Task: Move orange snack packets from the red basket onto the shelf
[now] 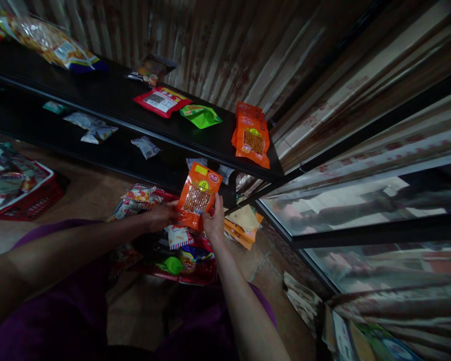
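An orange snack packet (198, 196) with a clear window is held between my two hands, above a red basket (206, 273). My left hand (162, 216) grips its lower left edge, while my right hand (214, 218) has its fingers along the right edge. Below lie a white packet (179, 237), a blue packet (195, 254) and a green packet (172, 265) in the basket. Similar orange packets (251, 134) are stacked at the right end of the black upper shelf (113, 103). Beside that stack rest a green packet (201, 116) and a red packet (162, 101).
Small packets (146, 147) are scattered on the lower shelf. Another red basket (30, 208), full of packets, stands on the floor at left. Yellow-orange envelopes (243, 226) and a cloth (301, 301) lie on the floor at right, near a dark-framed glass panel (334, 205).
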A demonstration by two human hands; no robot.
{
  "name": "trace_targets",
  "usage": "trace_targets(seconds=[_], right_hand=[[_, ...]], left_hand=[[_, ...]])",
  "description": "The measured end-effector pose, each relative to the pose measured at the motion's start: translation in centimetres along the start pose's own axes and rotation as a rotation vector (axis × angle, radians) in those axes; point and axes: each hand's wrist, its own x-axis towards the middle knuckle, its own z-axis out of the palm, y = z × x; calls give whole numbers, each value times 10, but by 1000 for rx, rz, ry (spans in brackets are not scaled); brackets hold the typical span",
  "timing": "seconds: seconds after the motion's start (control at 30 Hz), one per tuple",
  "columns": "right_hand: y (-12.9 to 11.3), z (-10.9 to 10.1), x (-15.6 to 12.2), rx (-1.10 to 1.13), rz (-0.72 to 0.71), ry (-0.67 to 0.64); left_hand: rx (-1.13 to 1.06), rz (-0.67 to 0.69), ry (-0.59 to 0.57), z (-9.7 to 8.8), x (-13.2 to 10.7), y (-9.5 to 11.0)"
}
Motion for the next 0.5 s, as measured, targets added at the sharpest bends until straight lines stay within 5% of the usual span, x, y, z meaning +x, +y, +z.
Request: trace_targets(seconds=[0.1,0.23,0.5], right_hand=[[-4,8,-3,-130,-96,87],[-6,18,-6,-70,-123,35],[-16,26,-7,158,106,-74]], left_hand=[[-9,0,7,2,1,-3],[23,-2,23,6,1,-5],[215,213,-45,15,-9,-4]])
